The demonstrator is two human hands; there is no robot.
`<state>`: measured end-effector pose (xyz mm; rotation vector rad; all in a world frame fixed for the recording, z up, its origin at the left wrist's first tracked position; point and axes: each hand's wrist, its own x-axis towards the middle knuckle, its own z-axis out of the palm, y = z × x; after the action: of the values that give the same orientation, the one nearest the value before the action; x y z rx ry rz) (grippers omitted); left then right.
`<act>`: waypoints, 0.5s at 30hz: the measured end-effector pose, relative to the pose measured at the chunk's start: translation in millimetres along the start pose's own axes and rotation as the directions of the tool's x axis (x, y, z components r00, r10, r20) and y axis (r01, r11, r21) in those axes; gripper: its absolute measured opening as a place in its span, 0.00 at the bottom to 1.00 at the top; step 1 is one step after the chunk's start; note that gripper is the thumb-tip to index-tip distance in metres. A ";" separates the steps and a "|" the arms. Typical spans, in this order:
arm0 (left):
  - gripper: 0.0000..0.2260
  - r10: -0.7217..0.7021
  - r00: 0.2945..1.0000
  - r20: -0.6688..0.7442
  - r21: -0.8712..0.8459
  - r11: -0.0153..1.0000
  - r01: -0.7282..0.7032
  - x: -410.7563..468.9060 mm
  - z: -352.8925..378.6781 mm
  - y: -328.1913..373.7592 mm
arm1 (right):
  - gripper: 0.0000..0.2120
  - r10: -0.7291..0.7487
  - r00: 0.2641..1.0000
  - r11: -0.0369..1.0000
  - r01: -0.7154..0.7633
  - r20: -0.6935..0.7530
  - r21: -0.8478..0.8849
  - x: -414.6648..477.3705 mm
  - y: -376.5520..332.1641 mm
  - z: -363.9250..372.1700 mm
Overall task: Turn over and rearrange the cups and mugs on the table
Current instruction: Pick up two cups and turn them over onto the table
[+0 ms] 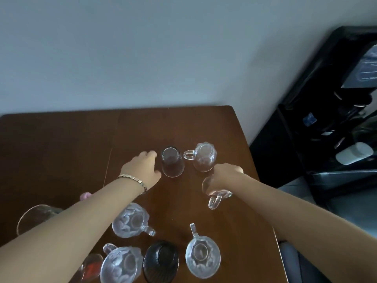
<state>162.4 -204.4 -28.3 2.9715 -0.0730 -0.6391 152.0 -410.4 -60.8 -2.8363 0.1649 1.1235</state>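
On the brown table [61, 144], a plain glass tumbler [172, 162] stands upside down at the middle. My left hand [142, 167], fingers apart, is just left of it and holds nothing. To its right a faceted glass mug [204, 157] also stands inverted, handle to the left. My right hand [224, 177] grips another glass mug [214, 196] from above, its handle pointing toward me. Nearer to me, three patterned glass mugs [131, 220] [122, 264] [202, 256] and a dark ribbed glass [161, 261] stand upright.
A large clear glass bowl [32, 217] and a pink object [85, 196] lie under my left forearm. A small glass with red inside [91, 266] sits at the near left. A black shelf unit [336, 119] stands right of the table by the wall.
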 end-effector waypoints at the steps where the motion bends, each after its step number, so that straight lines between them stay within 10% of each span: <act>1: 0.24 0.008 0.999 -0.039 0.001 1.000 -0.008 6.6 -1.0 8.9 | 0.18 -0.009 1.000 0.998 0.010 -0.006 0.058 -5.2 7.0 -2.1; 6: 0.37 0.044 0.999 -0.011 0.066 0.997 -0.043 42.5 7.9 53.2 | 0.35 -0.040 0.994 0.967 0.064 -0.099 0.245 -33.2 40.2 -10.1; 15: 0.27 -0.017 0.998 0.054 0.112 0.994 0.011 48.4 8.9 45.1 | 0.41 -0.090 0.984 0.916 0.142 -0.152 0.376 -51.5 62.5 -6.5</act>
<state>201.6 -253.3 -51.2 3.0643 -0.0949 -0.7429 110.9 -469.5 -23.3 -2.5265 0.1985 0.7775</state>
